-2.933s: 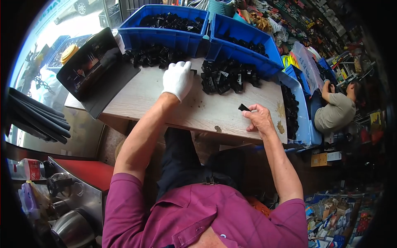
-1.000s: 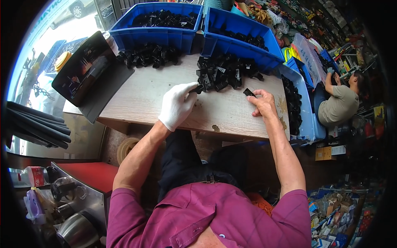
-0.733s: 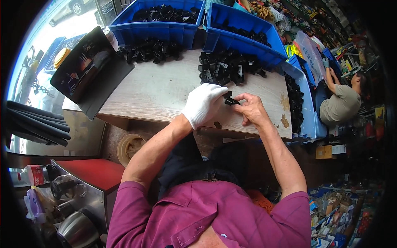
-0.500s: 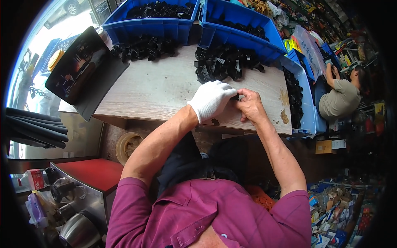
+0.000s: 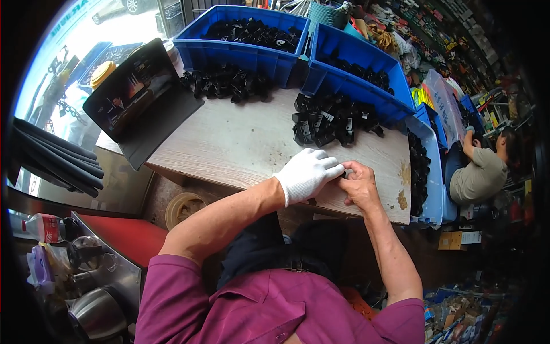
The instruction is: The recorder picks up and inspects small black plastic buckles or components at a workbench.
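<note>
Your white-gloved left hand [image 5: 307, 175] and your bare right hand [image 5: 360, 184] meet fingertip to fingertip at the near edge of the pale wooden worktop [image 5: 240, 143]. Both are pinched narrow around a small black plastic part [image 5: 342, 176], which is almost wholly hidden between them; only a dark sliver shows, so its shape cannot be told.

You hold the piece right above the table's front lip. If either pinch slackens, I judge it could drop past the edge toward your lap or the floor, and the smooth glove fabric makes a slip likelier.

Just beyond your hands lies a loose heap of similar black parts [image 5: 329, 119], with a second heap [image 5: 226, 83] further left. Deep blue plastic bins [image 5: 240, 49] line the far side, and a dark open tablet case [image 5: 137, 97] stands at the left corner.
</note>
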Demonstrator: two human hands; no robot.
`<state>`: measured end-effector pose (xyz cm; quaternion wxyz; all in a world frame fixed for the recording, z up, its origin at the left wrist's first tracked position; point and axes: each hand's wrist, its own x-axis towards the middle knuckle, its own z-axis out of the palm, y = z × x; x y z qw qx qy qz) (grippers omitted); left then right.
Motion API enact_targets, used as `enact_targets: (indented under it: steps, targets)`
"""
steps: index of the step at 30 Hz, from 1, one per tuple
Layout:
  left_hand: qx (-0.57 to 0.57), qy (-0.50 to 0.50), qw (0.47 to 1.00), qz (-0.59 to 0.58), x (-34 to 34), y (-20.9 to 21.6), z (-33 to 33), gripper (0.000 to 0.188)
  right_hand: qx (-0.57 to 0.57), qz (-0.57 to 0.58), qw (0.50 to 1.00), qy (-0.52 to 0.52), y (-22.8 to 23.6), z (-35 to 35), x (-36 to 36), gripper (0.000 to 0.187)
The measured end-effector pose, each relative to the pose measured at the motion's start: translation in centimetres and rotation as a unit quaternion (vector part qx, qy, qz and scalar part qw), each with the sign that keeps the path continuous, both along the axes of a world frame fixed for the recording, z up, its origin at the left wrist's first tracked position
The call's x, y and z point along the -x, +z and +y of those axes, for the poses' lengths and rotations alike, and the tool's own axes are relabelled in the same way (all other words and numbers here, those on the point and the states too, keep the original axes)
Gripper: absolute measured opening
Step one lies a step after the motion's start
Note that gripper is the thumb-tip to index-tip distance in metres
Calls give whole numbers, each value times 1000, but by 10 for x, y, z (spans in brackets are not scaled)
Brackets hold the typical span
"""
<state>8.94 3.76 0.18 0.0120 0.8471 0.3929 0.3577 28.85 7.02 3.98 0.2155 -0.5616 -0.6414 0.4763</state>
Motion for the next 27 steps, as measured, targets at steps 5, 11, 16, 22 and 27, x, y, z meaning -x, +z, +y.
enact_targets:
  steps: [5,11,16,22,27]
  targets:
    - [-2,27,999,21,0,2,-7,42,-2,1,1000,21,2,-1,2,28]
    - [-22,45,998,31,-2,-5,-8,42,-12,-3,1000,13,-2,1,2,23]
    - [-69,121,989,-59,26,25,-3,26,-8,23,1000,6,-2,-1,-4,30]
    - [-103,475,874,18,144,41,63,10,-8,77,997,-16,-8,-1,-2,30]
    - [-25,456,886,86,165,20,79,8,-26,82,995,-41,-12,-4,-3,28]
